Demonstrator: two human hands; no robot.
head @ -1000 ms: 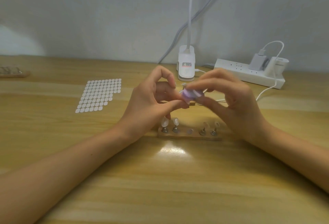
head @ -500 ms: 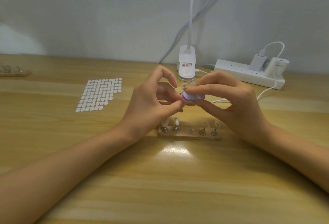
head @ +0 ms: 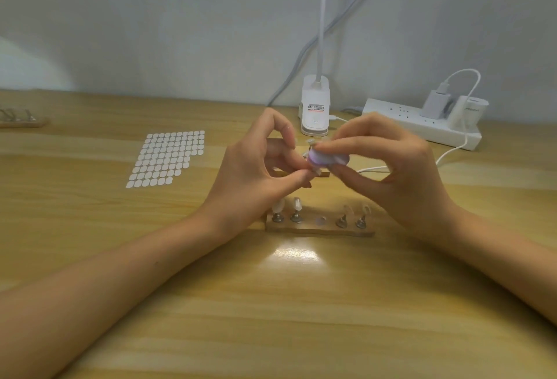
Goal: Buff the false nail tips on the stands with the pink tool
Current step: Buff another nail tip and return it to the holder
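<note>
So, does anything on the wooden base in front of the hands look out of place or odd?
Only one thing: the middle spot of the wooden base is bare, a flat round disc with no stand, while two nail tips stand on each side. Nothing looks spilled or broken.

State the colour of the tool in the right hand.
The tool is pale lilac-pink, seen in the head view, the only one.

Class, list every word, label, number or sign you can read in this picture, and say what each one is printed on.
No text here can be read.
Lamp clip: a label with red and dark print, too blurred to read.
Plug on the power strip: faint grey lettering, too small to read.
No other print shows.
</note>
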